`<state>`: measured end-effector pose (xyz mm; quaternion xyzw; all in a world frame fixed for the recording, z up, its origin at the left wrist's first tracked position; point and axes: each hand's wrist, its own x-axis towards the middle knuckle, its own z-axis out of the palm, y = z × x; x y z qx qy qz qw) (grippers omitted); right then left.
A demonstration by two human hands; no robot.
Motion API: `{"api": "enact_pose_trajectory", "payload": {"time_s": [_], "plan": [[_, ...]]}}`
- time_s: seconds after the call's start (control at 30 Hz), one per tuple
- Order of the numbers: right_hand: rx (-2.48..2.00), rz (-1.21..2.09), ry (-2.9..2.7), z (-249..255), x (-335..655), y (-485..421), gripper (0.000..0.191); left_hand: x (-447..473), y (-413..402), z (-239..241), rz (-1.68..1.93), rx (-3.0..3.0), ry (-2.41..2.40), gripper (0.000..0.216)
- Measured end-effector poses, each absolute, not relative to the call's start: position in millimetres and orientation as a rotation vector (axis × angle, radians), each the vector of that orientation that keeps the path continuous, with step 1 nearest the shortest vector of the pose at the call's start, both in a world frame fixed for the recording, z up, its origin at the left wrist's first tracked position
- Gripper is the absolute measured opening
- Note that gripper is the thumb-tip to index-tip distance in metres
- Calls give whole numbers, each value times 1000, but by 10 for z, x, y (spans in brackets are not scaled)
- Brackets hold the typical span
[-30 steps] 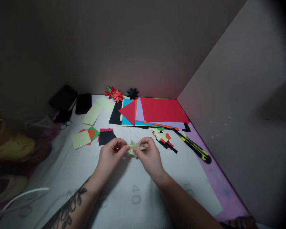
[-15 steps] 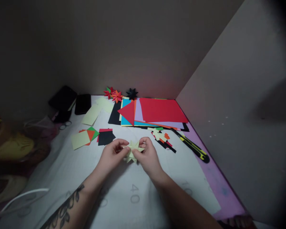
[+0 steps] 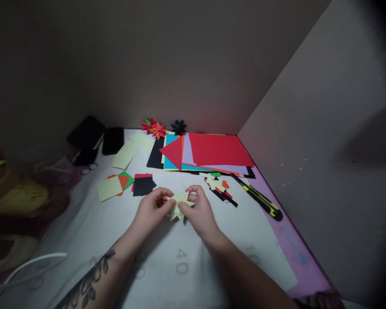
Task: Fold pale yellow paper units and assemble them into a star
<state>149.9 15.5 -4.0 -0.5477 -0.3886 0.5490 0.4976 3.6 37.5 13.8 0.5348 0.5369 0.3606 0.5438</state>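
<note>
A pale yellow folded paper star (image 3: 179, 211) with several points is held between both hands, over the middle of the white sheet. My left hand (image 3: 156, 206) pinches its left side between thumb and bent fingers. On the right side, my right hand (image 3: 197, 209) grips it the same way, thumb toward me. Fingertips behind the star are partly hidden. Beyond the hands, to the left, lie black paper squares (image 3: 144, 186) on red ones, beside a pale yellow square (image 3: 110, 189) with orange and green squares under it.
Stacked coloured sheets (image 3: 221, 149) lie at the back, with a red-orange paper star (image 3: 158, 130) and a black star (image 3: 179, 127) behind. Paper scraps (image 3: 216, 183) and a box cutter (image 3: 260, 199) are at right. Scissors (image 3: 89, 169), a dark phone (image 3: 113, 140) and a white cable (image 3: 35, 260) are at left.
The pale star has tilted slightly in my fingers, and my right fingertips have shifted a little along its edge. Both hands stay in nearly the same place.
</note>
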Motion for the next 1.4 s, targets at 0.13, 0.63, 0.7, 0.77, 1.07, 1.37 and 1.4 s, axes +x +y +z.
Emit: {"api": "enact_pose_trajectory", "payload": {"time_s": [0.13,0.63,0.7,0.77,1.07,1.37,1.4], "plan": [[-1310,1324,-934,-58,1500,154,36,17,381,98,864,1291,1274,24],[-1273,1291,-892,-53,1523,163,33,12,349,108,1003,1692,1251,8],[-1265,1284,-898,-49,1522,162,33,6,355,101,998,1715,1260,11],[-1259,1287,-905,-48,1522,159,33,1,364,101,1004,1755,1254,9],[-1262,1220,-913,-16,1518,159,32,-29,374,123,1035,1947,1231,9],[-1317,1159,-999,-23,1522,157,30,-110,418,160,891,2082,1162,13],[-1322,1155,-1014,-26,1525,155,30,-124,424,166,859,2114,1148,13]]}}
